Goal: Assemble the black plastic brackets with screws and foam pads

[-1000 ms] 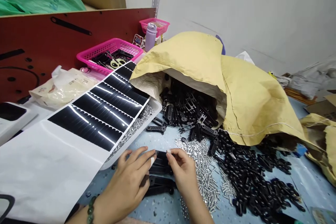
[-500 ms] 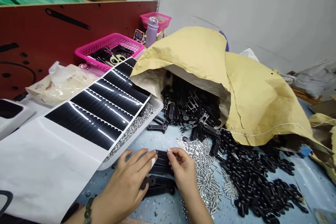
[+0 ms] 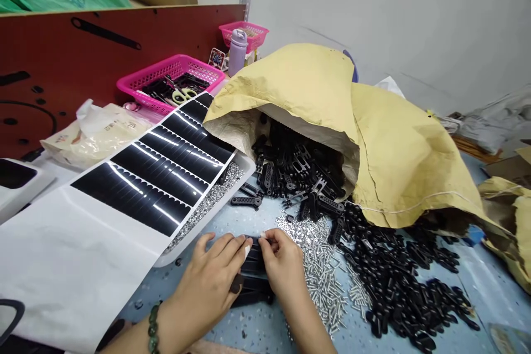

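My left hand (image 3: 213,276) lies over several black plastic parts (image 3: 254,261) lined up on the blue table, its fingers curled along their left end. The dark rounded end of a black part (image 3: 237,283) pokes out beneath it. From the other side, my right hand (image 3: 284,263) pinches thumb and forefinger at the upper right end of the same parts. Whether a small piece sits in that pinch is hidden. Another black plastic part (image 3: 255,290) lies nearer to me, between both hands.
Silver screws (image 3: 326,276) lie heaped right of my hands, beside piled black plastic pieces (image 3: 398,282). A paper sack (image 3: 290,77) spills black parts. On the left, a sheet of black stickers (image 3: 161,171) covers part of a white tray (image 3: 244,171) of small metal pieces. A pink basket (image 3: 133,87) stands behind.
My right hand has shifted slightly left, and its fingers are closer to those of my left hand. The view has turned a little to the right.
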Demonstrator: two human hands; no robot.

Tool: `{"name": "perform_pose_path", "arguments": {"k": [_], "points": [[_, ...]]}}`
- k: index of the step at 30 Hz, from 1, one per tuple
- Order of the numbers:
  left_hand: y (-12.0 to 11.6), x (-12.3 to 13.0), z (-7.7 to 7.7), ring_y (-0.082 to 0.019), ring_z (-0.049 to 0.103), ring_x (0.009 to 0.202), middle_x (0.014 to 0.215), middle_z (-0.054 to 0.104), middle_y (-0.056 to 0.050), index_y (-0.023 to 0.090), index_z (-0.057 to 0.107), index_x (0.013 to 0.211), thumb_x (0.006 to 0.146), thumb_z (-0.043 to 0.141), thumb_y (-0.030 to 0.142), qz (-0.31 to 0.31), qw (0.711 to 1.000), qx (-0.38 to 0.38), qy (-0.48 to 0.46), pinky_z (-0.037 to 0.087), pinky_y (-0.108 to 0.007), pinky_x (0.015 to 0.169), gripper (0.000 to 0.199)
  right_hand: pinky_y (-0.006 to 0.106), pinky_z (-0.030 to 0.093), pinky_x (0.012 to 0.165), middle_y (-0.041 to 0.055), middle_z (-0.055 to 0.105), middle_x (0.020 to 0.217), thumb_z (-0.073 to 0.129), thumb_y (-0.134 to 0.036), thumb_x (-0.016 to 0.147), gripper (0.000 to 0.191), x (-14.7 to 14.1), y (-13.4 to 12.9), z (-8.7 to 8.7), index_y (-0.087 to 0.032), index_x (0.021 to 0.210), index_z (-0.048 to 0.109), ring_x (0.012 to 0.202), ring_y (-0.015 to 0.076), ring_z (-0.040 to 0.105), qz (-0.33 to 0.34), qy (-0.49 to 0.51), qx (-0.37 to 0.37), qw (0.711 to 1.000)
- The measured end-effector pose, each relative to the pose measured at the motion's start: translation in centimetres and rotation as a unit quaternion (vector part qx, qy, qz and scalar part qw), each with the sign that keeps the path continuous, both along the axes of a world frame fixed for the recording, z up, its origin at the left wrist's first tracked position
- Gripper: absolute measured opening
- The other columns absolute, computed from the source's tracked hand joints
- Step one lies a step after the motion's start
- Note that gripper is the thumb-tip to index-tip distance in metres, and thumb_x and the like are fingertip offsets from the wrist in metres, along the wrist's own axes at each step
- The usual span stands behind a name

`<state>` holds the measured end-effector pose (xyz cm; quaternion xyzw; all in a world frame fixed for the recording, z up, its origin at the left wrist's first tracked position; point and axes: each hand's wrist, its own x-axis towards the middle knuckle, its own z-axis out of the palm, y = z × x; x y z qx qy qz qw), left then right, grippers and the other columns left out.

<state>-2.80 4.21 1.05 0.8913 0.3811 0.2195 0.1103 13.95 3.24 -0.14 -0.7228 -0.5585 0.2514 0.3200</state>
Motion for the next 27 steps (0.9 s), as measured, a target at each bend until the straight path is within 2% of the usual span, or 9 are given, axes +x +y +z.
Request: {"name": "perform_pose_path", "arguments": {"k": [4, 7, 10, 13, 14, 16, 19, 23, 27], "points": [[0.1, -0.2, 0.3, -0.027, 0.055, 0.107, 0.118, 0.066, -0.007, 0.018, 0.059, 0.119, 0.085, 0.048, 0.016, 0.000, 1.000, -0.010, -0.001, 0.025, -0.049, 0.097, 0.037, 0.028, 0.041, 0.056, 0.0021, 0.062, 0.071, 0.055, -0.021, 0.084, 0.002, 0.4, 0.0, 0.6, -0.021, 0.086, 0.055, 0.060, 0.0191, 0.058, 0.015, -0.099, -0.006, 0.995], [-0.3, -0.8, 0.6, -0.028, 0.051, 0.116, 0.126, 0.061, -0.007, 0.021, 0.054, 0.127, 0.088, 0.048, 0.019, -0.006, 0.999, -0.044, 0.014, 0.027, -0.052, 0.101, 0.040, 0.033, 0.048, 0.064, 0.0076, 0.064, 0.087, 0.062, -0.029, 0.084, 0.018, 1.0, -0.2, 1.2, -0.020, 0.098, 0.055, 0.078, 0.0258, 0.062, 0.023, -0.193, 0.015, 0.981], [-1.0, -1.6, 0.3, -0.033, 0.037, 0.133, 0.150, 0.036, -0.012, 0.022, 0.028, 0.147, 0.087, 0.057, 0.034, -0.020, 0.997, -0.071, 0.033, 0.029, -0.056, 0.106, 0.068, 0.042, 0.049, 0.089, 0.0118, 0.062, 0.113, 0.054, -0.022, 0.090, 0.023, 1.2, -0.7, 1.4, -0.018, 0.113, 0.055, 0.106, 0.0276, 0.057, 0.101, -0.183, 0.081, 0.975], [-1.6, -2.1, -0.8, -0.037, 0.022, 0.141, 0.158, 0.013, -0.015, 0.019, 0.006, 0.153, 0.076, 0.071, 0.044, -0.027, 0.996, -0.081, 0.027, 0.031, -0.055, 0.109, 0.103, 0.039, 0.048, 0.094, 0.0072, 0.064, 0.114, 0.041, -0.011, 0.094, 0.032, 0.9, -1.5, 1.1, -0.021, 0.120, 0.055, 0.106, 0.0215, 0.058, 0.228, -0.116, 0.084, 0.963], [-1.7, -2.1, -1.2, -0.036, 0.022, 0.141, 0.158, 0.014, -0.015, 0.019, 0.005, 0.153, 0.074, 0.073, 0.043, -0.035, 0.996, -0.083, 0.026, 0.032, -0.054, 0.110, 0.107, 0.037, 0.049, 0.094, 0.0066, 0.064, 0.114, 0.039, -0.009, 0.094, 0.034, 0.8, -1.8, 1.0, -0.021, 0.120, 0.056, 0.105, 0.0204, 0.058, 0.248, -0.101, 0.086, 0.960], [-1.7, -2.1, -1.9, -0.034, 0.026, 0.140, 0.155, 0.026, -0.014, 0.019, 0.008, 0.152, 0.073, 0.073, 0.039, -0.053, 0.994, -0.089, 0.027, 0.031, -0.053, 0.112, 0.104, 0.038, 0.049, 0.096, 0.0087, 0.062, 0.119, 0.038, -0.010, 0.095, 0.034, 0.6, -2.6, 0.6, -0.019, 0.121, 0.057, 0.110, 0.0205, 0.057, 0.236, -0.098, 0.105, 0.961], [-1.6, -1.9, -2.3, -0.034, 0.036, 0.135, 0.145, 0.041, -0.014, 0.018, 0.023, 0.148, 0.073, 0.070, 0.031, -0.059, 0.994, -0.092, 0.017, 0.033, -0.055, 0.111, 0.089, 0.049, 0.043, 0.105, 0.0124, 0.057, 0.132, 0.042, -0.017, 0.095, 0.036, 0.2, -4.0, -0.2, -0.016, 0.129, 0.053, 0.122, 0.0255, 0.052, 0.215, -0.146, 0.131, 0.957], [-1.7, -1.4, -2.2, -0.035, 0.040, 0.132, 0.140, 0.044, -0.016, 0.015, 0.030, 0.143, 0.074, 0.064, 0.026, -0.056, 0.995, -0.086, 0.000, 0.034, -0.057, 0.110, 0.078, 0.059, 0.033, 0.110, 0.0109, 0.044, 0.145, 0.046, -0.021, 0.095, 0.047, -0.6, -5.1, -0.7, -0.015, 0.142, 0.042, 0.135, 0.0306, 0.039, 0.248, -0.181, 0.096, 0.947], [-1.7, -0.8, -1.6, -0.034, 0.044, 0.126, 0.134, 0.049, -0.014, 0.017, 0.034, 0.139, 0.072, 0.065, 0.026, -0.050, 0.995, -0.086, 0.005, 0.033, -0.058, 0.109, 0.074, 0.055, 0.032, 0.112, 0.0089, 0.043, 0.146, 0.039, -0.023, 0.098, 0.041, 0.4, -5.2, -0.1, -0.017, 0.138, 0.047, 0.136, 0.0260, 0.039, 0.255, -0.098, 0.061, 0.960]]}}
